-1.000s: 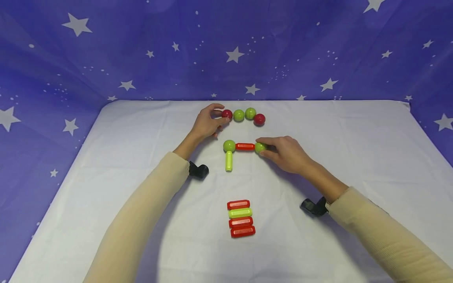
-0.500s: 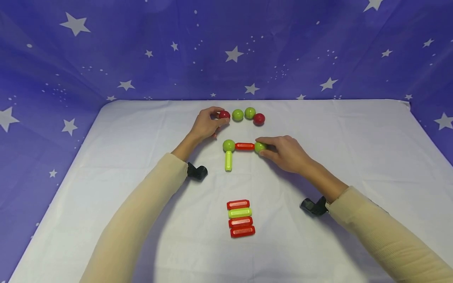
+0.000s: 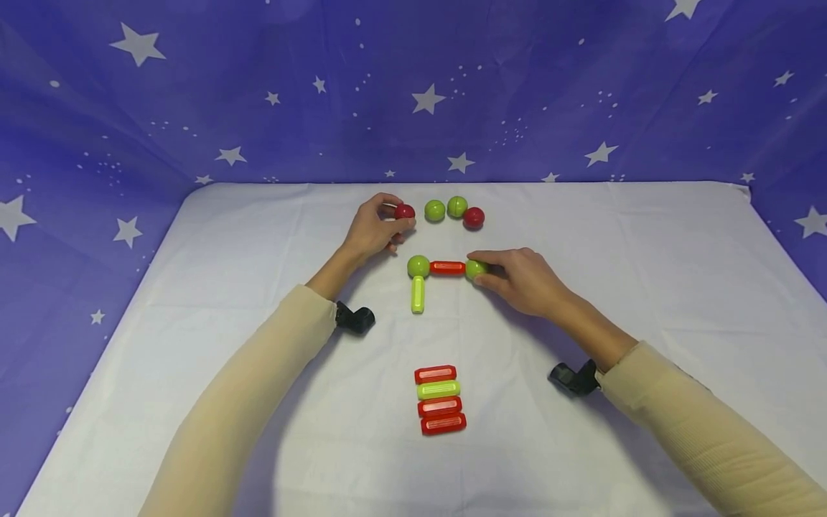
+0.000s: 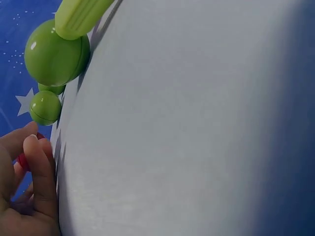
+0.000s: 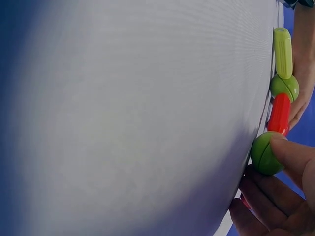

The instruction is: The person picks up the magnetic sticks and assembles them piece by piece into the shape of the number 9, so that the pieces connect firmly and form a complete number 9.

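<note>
Left hand first, up near the counter's far edge: its thumb and fingers are partly closed round a red ball, though whether that ball touches the counter, I can't tell. Now the right hand, pinching a green ball between thumb and fingers. That ball sits on the right end of a red stick; the stick's left end meets a corner ball, also green, and from there a lime stick points toward the near edge, an L lying well in from the far edge. Behind it, along the far edge, two loose balls, both green, with another red one just beside them. Down toward the near edge, four sticks lie side by side: red, lime, red, red.
</note>
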The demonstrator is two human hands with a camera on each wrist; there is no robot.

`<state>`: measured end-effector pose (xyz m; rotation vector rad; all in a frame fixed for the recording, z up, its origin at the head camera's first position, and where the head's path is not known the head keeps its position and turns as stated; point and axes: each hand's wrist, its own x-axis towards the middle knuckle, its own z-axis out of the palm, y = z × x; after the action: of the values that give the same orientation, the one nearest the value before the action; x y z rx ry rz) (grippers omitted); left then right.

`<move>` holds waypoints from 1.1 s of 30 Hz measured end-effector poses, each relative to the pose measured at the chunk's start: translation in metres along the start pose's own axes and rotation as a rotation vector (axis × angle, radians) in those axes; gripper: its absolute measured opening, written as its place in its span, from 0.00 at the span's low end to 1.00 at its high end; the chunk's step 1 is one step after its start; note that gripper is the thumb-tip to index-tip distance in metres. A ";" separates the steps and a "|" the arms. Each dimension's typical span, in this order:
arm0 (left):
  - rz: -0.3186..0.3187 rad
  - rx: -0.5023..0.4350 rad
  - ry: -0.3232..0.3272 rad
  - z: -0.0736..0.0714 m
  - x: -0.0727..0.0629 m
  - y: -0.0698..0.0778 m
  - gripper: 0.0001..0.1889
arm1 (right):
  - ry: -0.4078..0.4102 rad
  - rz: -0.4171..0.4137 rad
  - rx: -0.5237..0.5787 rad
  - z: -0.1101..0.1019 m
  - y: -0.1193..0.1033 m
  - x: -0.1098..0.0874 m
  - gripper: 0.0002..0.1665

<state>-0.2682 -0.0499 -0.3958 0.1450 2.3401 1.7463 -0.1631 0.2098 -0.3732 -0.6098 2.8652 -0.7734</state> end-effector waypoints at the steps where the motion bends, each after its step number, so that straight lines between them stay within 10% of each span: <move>1: -0.001 -0.003 -0.005 0.000 -0.001 0.000 0.26 | 0.001 -0.003 0.001 0.000 0.000 0.000 0.26; 20: -0.016 -0.069 -0.021 -0.001 -0.026 0.003 0.26 | -0.010 0.009 -0.002 -0.001 -0.001 0.000 0.26; 33: -0.046 0.045 -0.008 -0.003 -0.044 0.005 0.23 | -0.009 0.005 0.000 0.000 -0.001 0.001 0.25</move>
<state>-0.2260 -0.0604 -0.3855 0.1043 2.3587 1.6705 -0.1634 0.2086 -0.3725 -0.6049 2.8578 -0.7684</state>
